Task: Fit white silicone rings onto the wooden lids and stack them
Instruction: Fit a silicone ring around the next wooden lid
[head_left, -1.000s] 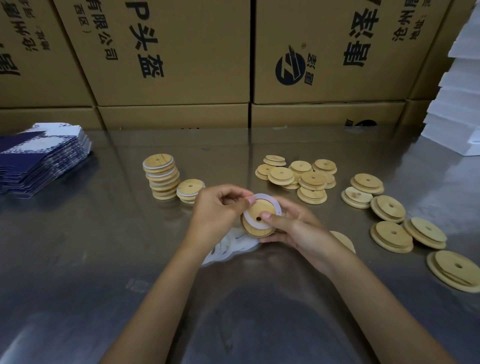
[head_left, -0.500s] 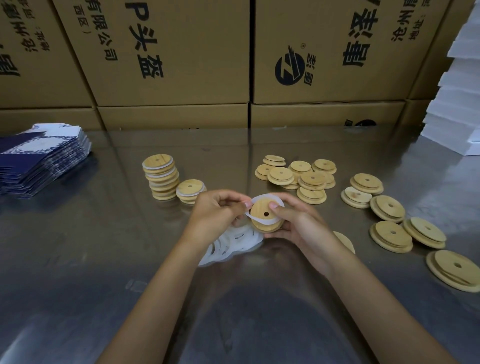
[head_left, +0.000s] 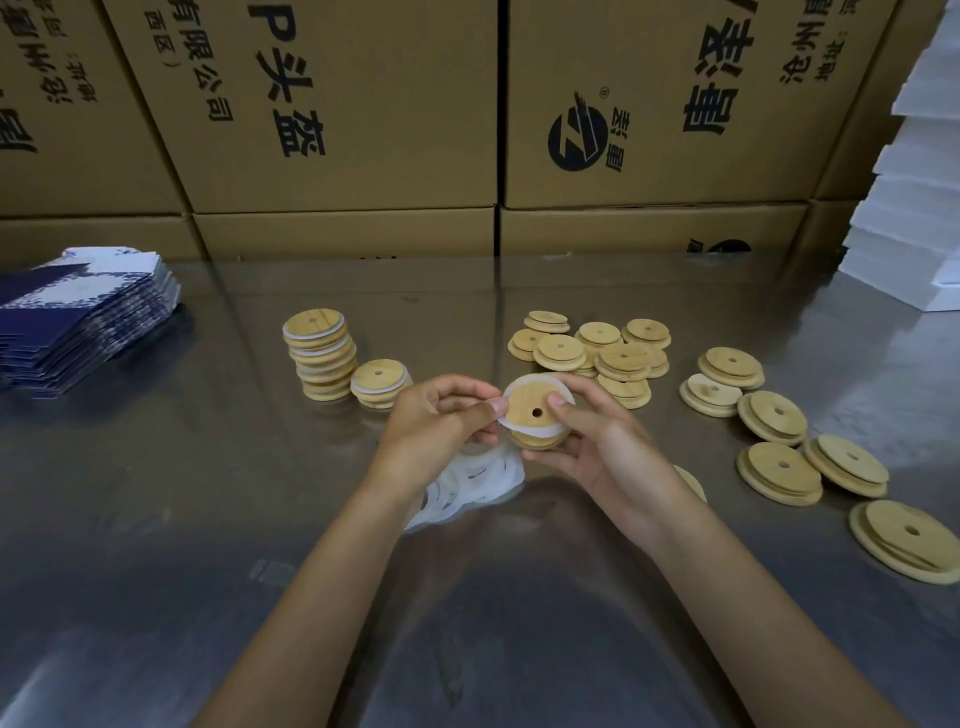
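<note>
Here, held lid: a round wooden lid (head_left: 535, 415) of pale grain with a small centre hole, raised above the table at scene centre.
Ring: a thin white silicone ring (head_left: 511, 425), flat and flexible, lying round the lid's upper step, its left edge lifted off the wood.
Left hand: the left hand (head_left: 436, 423) has curled fingers pinching the ring's left edge against the lid.
Right hand: the right hand (head_left: 597, 441) cradles the lid from below, thumb pressed on its top face beside the hole.
Loose rings: a heap of white rings (head_left: 467, 488) on the table just beneath the hands, overlapping; the number cannot be told.
Finished stacks: two, at centre left; a tall stack (head_left: 319, 361) of ringed lids with white bands between the discs, and just beside it to the right a short stack (head_left: 378, 383).
Bare lids: a far cluster (head_left: 597, 353) of about nine stepped discs, partly overlapping, and six more lids (head_left: 779, 470) strung along the right, the nearest close to the right frame edge.
Table: a smooth, reflective metal table (head_left: 156, 519), with open surface near left and between the forearms.
Far edge: printed cardboard cartons (head_left: 363, 130) form a wall along it.
Left edge: a stack of blue-and-white flat card packs (head_left: 78, 317).
Far right: stacked white foam slabs (head_left: 914, 208).
</note>
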